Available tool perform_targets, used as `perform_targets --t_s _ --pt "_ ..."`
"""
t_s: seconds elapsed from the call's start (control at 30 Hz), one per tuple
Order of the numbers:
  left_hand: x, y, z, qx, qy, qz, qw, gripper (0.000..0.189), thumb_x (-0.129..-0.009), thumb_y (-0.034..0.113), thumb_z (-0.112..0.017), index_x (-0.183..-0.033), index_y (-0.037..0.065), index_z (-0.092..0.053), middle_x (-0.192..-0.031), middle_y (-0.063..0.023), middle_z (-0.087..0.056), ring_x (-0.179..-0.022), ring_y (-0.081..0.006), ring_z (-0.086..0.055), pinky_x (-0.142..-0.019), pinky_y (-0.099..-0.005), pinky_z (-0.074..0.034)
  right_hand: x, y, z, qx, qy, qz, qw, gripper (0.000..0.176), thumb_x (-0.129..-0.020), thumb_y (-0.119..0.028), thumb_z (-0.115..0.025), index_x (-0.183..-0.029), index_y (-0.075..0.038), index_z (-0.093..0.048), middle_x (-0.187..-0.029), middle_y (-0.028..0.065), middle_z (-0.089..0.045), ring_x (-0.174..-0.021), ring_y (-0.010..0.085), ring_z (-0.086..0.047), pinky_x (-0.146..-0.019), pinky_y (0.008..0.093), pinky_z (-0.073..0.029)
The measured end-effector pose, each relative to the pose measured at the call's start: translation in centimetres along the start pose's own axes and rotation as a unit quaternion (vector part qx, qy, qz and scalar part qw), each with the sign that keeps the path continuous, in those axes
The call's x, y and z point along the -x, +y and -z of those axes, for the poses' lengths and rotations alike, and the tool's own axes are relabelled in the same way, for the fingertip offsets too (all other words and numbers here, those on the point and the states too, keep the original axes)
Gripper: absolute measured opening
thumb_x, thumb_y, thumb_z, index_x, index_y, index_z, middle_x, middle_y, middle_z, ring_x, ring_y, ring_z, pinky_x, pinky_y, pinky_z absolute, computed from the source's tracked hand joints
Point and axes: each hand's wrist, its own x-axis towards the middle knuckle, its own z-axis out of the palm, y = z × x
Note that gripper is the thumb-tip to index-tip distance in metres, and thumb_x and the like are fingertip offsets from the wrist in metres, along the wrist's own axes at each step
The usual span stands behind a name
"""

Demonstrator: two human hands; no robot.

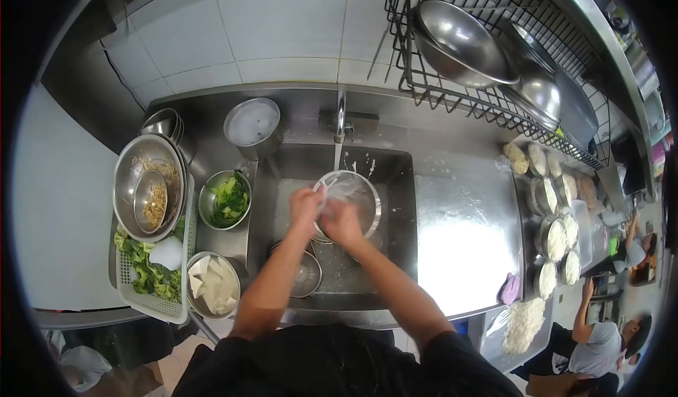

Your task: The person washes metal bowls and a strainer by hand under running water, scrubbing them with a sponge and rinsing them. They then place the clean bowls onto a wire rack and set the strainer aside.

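Water runs from the faucet into a round metal bowl in the sink. At the bowl's left rim, my left hand is closed and appears to grip the edge. My right hand is inside or over the bowl, its fingers smeared by motion. Whitish water or foam shows between the hands; I cannot make out whether anything else is in them. Another metal bowl lies lower in the sink, partly behind my left forearm.
To the left stand a bowl of green leaves, a bowl of white pieces, a basket of broccoli and stacked bowls. A wire rack hangs upper right. Several filled bowls line the right; people stand beyond.
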Motion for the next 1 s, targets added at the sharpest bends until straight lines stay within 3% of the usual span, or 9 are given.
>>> perform_targets --t_s 0.13,0.2,0.27,0.3,0.4,0.53,0.67,0.87,1.0 --pt "-0.3 -0.5 1.8 0.048 -0.058 -0.089 0.993 0.021 -0.092 0.005 -0.071 -0.072 0.003 -0.066 -0.088 -0.0048 -0.069 -0.078 -0.0135 -0.063 -0.07 -0.0337 -0.052 -1.6 1.0 3.5 0.261 -0.054 0.151 0.952 0.017 -0.069 -0.004 -0.069 -0.085 -0.002 -0.074 -0.094 0.0198 -0.07 -0.097 0.0413 -0.064 -0.09 0.0496 -0.049" --pt "0.1 -2.7 0.1 0.048 -0.035 -0.021 0.998 0.021 -0.092 0.004 -0.071 -0.072 0.0 -0.066 -0.089 -0.0064 -0.07 -0.075 -0.0152 -0.065 -0.066 -0.0344 -0.056 -2.9 0.1 2.3 0.25 -0.029 0.136 0.958 0.019 -0.069 -0.003 -0.067 -0.085 -0.006 -0.075 -0.093 0.0197 -0.071 -0.101 0.0404 -0.065 -0.097 0.0504 -0.045" --pt "0.0 -1.1 0.0 0.013 -0.041 -0.041 0.998 0.011 -0.091 0.004 -0.071 -0.082 -0.001 -0.07 -0.091 -0.0057 -0.07 -0.074 -0.015 -0.065 -0.067 -0.0338 -0.057 -1.5 -0.1 -1.6 -0.046 -0.023 -0.14 0.989 0.013 -0.07 -0.006 -0.068 -0.081 -0.007 -0.075 -0.094 0.0158 -0.069 -0.106 0.0363 -0.063 -0.1 0.0502 -0.044" --pt "-0.6 0.5 0.7 0.032 -0.068 -0.063 0.995 0.006 -0.091 0.004 -0.071 -0.088 -0.001 -0.072 -0.09 -0.0047 -0.07 -0.077 -0.0138 -0.064 -0.07 -0.033 -0.054 0.4 0.2 -1.6 0.119 -0.016 0.084 0.989 0.018 -0.068 -0.006 -0.07 -0.085 -0.005 -0.076 -0.097 0.0188 -0.07 -0.106 0.0368 -0.065 -0.097 0.0479 -0.048" --pt "0.0 0.1 1.1 0.088 -0.09 -0.017 0.992 0.007 -0.091 0.003 -0.071 -0.095 -0.001 -0.075 -0.094 -0.0039 -0.071 -0.079 -0.0124 -0.063 -0.071 -0.0312 -0.052 -1.3 4.0 1.3 0.214 -0.114 0.043 0.969 0.024 -0.068 -0.004 -0.066 -0.089 -0.008 -0.076 -0.093 0.023 -0.072 -0.108 0.0402 -0.065 -0.101 0.0451 -0.049" --pt "-1.9 -2.1 0.3 0.027 -0.067 -0.041 0.997 0.008 -0.093 0.003 -0.068 -0.097 -0.001 -0.074 -0.097 -0.0073 -0.072 -0.079 -0.0161 -0.067 -0.072 -0.0332 -0.058 0.1 -1.2 -1.9 0.083 0.073 -0.047 0.993 0.017 -0.067 -0.003 -0.067 -0.082 -0.008 -0.074 -0.09 0.0167 -0.069 -0.098 0.0374 -0.065 -0.099 0.0465 -0.047" --pt "-0.4 -1.1 0.8 0.1 -0.041 -0.016 0.994 0.007 -0.091 0.006 -0.073 -0.086 0.001 -0.074 -0.101 -0.0056 -0.072 -0.081 -0.0118 -0.062 -0.074 -0.0276 -0.048 -2.5 4.3 2.0 0.239 -0.067 0.1 0.964 0.02 -0.07 -0.001 -0.063 -0.086 -0.005 -0.073 -0.088 0.025 -0.07 -0.103 0.0429 -0.065 -0.1 0.0497 -0.045" --pt "-1.5 0.6 2.0 0.073 -0.082 -0.037 0.993 0.012 -0.095 0.014 -0.069 -0.092 0.002 -0.072 -0.09 -0.0045 -0.071 -0.087 -0.018 -0.069 -0.087 -0.0381 -0.056 1.7 1.0 0.2 -0.008 -0.117 -0.046 0.992 0.03 -0.072 0.004 -0.064 -0.098 -0.008 -0.074 -0.096 0.0219 -0.067 -0.096 0.0384 -0.063 -0.091 0.0454 -0.048" --pt "-3.0 -6.3 4.6 0.231 0.085 0.155 0.957 0.035 -0.094 0.012 -0.069 -0.126 0.0 -0.061 -0.124 -0.0125 -0.065 -0.11 -0.0288 -0.064 -0.088 -0.0507 -0.055 2.8 -2.4 3.1 0.044 0.149 0.09 0.984 0.03 -0.074 0.007 -0.061 -0.101 -0.004 -0.069 -0.099 0.0178 -0.066 -0.095 0.0394 -0.06 -0.085 0.0455 -0.048"
